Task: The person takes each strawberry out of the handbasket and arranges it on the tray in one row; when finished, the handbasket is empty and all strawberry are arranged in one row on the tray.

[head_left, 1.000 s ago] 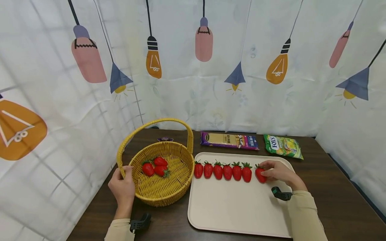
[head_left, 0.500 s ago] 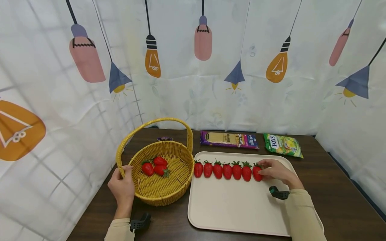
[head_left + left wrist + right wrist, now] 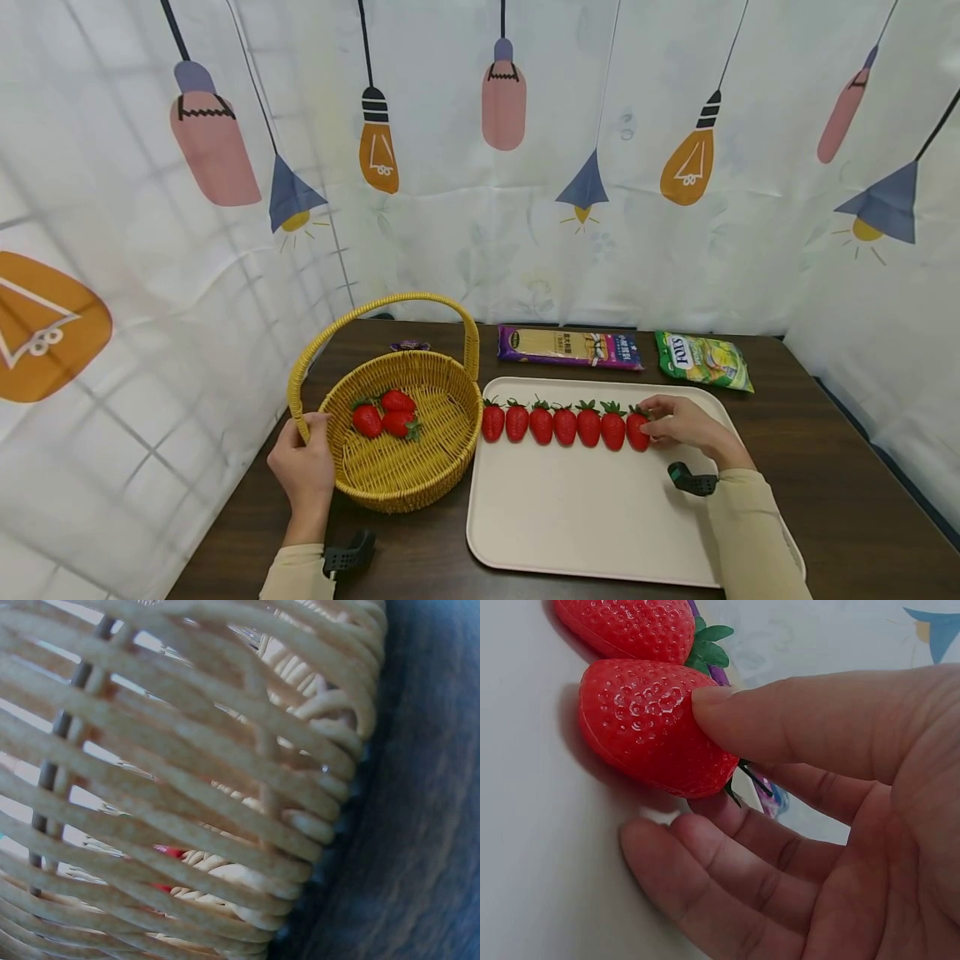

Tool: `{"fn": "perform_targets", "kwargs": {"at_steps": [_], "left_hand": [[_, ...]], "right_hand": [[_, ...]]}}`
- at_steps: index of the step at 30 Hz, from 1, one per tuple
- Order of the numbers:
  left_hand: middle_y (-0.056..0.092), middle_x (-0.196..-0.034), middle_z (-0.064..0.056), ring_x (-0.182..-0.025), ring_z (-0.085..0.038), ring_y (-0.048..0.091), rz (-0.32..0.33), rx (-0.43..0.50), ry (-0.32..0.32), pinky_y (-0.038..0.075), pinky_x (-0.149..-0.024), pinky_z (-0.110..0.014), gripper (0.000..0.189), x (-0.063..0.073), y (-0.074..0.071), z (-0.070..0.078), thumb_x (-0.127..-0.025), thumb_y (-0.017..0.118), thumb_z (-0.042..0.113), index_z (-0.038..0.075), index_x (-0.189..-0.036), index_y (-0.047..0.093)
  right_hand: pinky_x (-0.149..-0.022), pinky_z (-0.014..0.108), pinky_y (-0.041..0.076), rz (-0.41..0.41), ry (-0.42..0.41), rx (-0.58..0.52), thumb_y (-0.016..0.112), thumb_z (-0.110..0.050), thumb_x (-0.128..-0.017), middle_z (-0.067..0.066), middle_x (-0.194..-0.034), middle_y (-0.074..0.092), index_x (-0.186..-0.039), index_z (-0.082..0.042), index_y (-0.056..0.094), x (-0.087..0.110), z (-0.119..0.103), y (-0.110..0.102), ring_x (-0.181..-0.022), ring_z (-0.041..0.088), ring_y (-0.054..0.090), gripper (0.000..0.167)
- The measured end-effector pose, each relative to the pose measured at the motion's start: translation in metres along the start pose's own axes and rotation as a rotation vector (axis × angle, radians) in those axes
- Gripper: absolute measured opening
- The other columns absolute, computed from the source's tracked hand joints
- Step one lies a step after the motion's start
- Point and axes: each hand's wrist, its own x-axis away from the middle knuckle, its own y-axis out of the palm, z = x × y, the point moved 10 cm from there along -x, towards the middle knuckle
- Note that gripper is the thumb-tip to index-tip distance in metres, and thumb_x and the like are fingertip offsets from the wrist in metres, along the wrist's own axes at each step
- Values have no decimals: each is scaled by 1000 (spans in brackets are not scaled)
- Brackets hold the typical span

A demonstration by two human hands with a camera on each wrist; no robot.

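Note:
My left hand (image 3: 306,467) grips the yellow wicker basket (image 3: 405,500) at its left side, where the arched handle joins the rim. Inside the basket lie three red strawberries (image 3: 367,421). Over the beige tray (image 3: 577,517), my right hand (image 3: 688,429) pinches the strawberry at the right end of a row of strawberries (image 3: 566,427) along the tray's far side. In the right wrist view, the thumb lies on top of this strawberry (image 3: 645,727), with fingers beneath its leafy end, and its side meets the neighbouring strawberry (image 3: 634,626). The left wrist view shows mostly the basket's weave (image 3: 180,765).
Behind the tray lie a purple pasta packet (image 3: 570,348) and a green Fox's candy bag (image 3: 703,362). A small purple wrapped item (image 3: 411,346) sits behind the basket. A printed curtain (image 3: 465,233) hangs along the back of the dark wooden table (image 3: 847,508).
My right hand has moved the strawberry left, closing the gap to the row, and then stayed there. The left hand and basket have kept their place.

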Motion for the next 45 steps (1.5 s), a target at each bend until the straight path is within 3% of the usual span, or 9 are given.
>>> {"fn": "perform_targets", "kwargs": {"at_steps": [26,32,37,42,45], "left_hand": [[52,-62,17,-49,-6,38,-1,11,-2,30,-51,-21,24,0,0,0,-96,61,21,3,-85,74],[53,-63,19,-50,-6,38,2,10,-8,30,-50,-20,25,0,0,0,-96,61,21,2,-85,73],[51,-61,16,-48,-7,37,-4,5,-1,30,-50,-21,25,0,0,0,-96,61,21,3,-85,73],[46,-56,9,-45,-7,33,-5,3,-2,28,-47,-21,25,1,0,1,-96,61,21,3,-83,73],[48,-58,11,-47,-7,35,-3,0,-2,29,-48,-21,25,1,0,1,-96,61,21,3,-84,73]], "right_hand": [[-76,39,57,-14,-46,0,69,-17,-90,22,-116,60,-127,6,55,7,-5,-6,-82,25,67,46],[-75,35,56,94,-5,51,62,-26,-96,17,-108,64,-124,4,58,7,0,-22,-82,23,64,42],[-79,35,56,167,28,19,56,-31,-100,24,-122,59,-129,4,55,9,1,-31,-94,27,62,46],[-81,36,56,225,-40,-14,53,-34,-101,28,-126,54,-131,5,51,10,-18,-31,-100,32,63,49],[-83,38,55,256,-96,-47,52,-32,-102,28,-127,53,-130,4,52,9,-37,-26,-106,38,60,46]]}}
